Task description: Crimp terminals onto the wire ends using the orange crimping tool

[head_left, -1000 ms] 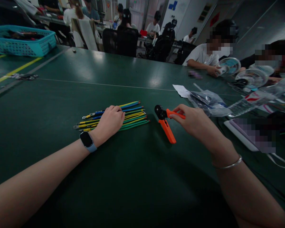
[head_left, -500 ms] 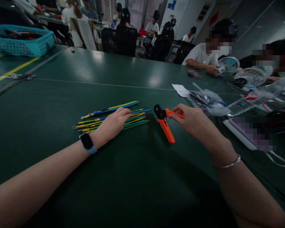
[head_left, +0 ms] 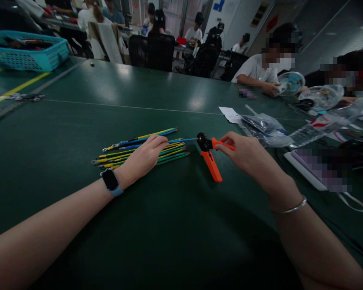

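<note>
My left hand (head_left: 149, 153) is closed on a blue wire (head_left: 183, 140), whose right end reaches the black head of a crimping tool. Under and around that hand lie several yellow-green wires (head_left: 117, 154), some with ring lugs at their left ends. Behind them is a separate pair of yellow and blue wires (head_left: 157, 134). My right hand (head_left: 245, 155) grips the upper orange handle of the crimping tool (head_left: 211, 166); the lower handle hangs spread away from it. Whether the wire tip sits inside the jaws is too small to tell.
On the right lie a clear plastic bag (head_left: 268, 131), a white paper (head_left: 230, 114) and a phone-like device (head_left: 308, 171). A turquoise basket (head_left: 53, 56) stands at the far left. Across the green table (head_left: 124, 245), a person holds a small fan (head_left: 290, 84).
My left hand has pushed the blue wire rightward, so its end now meets the crimping tool's head. My right hand and the tool have barely moved.
</note>
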Available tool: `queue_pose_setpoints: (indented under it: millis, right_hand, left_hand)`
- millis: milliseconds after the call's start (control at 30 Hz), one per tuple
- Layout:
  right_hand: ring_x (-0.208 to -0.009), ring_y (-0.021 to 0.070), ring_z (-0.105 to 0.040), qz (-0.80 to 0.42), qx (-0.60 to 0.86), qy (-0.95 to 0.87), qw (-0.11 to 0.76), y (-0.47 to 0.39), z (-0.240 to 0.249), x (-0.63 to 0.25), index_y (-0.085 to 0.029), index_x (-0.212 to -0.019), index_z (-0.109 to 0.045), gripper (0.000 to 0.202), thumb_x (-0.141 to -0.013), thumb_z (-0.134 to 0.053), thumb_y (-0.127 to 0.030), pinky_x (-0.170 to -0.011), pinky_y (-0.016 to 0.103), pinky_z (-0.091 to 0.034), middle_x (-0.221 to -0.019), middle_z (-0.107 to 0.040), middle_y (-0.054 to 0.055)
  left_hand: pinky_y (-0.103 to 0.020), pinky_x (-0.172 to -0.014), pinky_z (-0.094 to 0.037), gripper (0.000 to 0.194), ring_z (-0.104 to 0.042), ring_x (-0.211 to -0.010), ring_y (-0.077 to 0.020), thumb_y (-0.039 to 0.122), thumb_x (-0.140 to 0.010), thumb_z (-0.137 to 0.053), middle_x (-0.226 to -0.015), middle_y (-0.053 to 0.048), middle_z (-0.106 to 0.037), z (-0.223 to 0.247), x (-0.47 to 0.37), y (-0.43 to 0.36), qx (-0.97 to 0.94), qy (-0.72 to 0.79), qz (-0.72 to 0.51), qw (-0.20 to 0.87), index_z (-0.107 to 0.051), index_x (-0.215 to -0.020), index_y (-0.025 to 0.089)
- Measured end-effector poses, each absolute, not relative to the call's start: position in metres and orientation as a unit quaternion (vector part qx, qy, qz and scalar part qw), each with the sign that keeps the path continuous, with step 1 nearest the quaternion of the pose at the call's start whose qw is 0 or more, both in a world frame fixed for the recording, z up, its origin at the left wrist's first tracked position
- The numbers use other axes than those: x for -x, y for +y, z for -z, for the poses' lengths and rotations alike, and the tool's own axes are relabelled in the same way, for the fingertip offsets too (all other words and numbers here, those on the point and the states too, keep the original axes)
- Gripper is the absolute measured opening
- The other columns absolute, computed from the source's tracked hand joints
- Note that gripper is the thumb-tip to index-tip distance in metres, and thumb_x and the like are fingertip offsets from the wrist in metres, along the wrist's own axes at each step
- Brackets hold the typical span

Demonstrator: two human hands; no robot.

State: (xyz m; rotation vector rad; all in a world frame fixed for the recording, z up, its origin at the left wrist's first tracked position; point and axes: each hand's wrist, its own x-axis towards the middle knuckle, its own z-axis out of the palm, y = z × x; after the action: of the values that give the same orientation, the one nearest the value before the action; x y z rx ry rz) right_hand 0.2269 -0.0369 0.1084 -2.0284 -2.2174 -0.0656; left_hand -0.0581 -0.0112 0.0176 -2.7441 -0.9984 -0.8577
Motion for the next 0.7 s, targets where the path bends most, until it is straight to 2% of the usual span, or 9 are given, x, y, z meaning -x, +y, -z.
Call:
queue_pose_setpoints:
  millis: [333,700]
  right_hand:
    - [-0.077,0.0239,-0.068,0.006,0.674,-0.736,0.057,-0.0385,-0.1111,-0.2242,-0.015,-0.105,-0.069,0.027,-0.094,-0.057,-0.037,-0.066,0.034,-0.045,-0.09,-0.076,0.012]
    - [-0.076,0.0229,-0.067,0.011,0.645,-0.761,0.068,-0.0401,-0.1083,-0.2274,-0.016,-0.104,-0.068,0.027,-0.095,-0.055,-0.038,-0.066,0.034,-0.045,-0.092,-0.076,0.011]
  left_hand:
    - [-0.047,-0.106,-0.053,0.033,-0.057,-0.113,-0.0249,-0.002,-0.095,-0.042,-0.121,-0.017,-0.061,-0.0185,0.0572,-0.0127,0.904,-0.312,0.282,0.07,-0.062,-0.121,0.001]
    - [-0.046,-0.106,-0.054,0.033,-0.057,-0.114,-0.0241,0.0,-0.096,-0.04,-0.121,-0.015,-0.061,-0.0169,0.0571,-0.0129,0.905,-0.316,0.274,0.081,-0.061,-0.121,0.004]
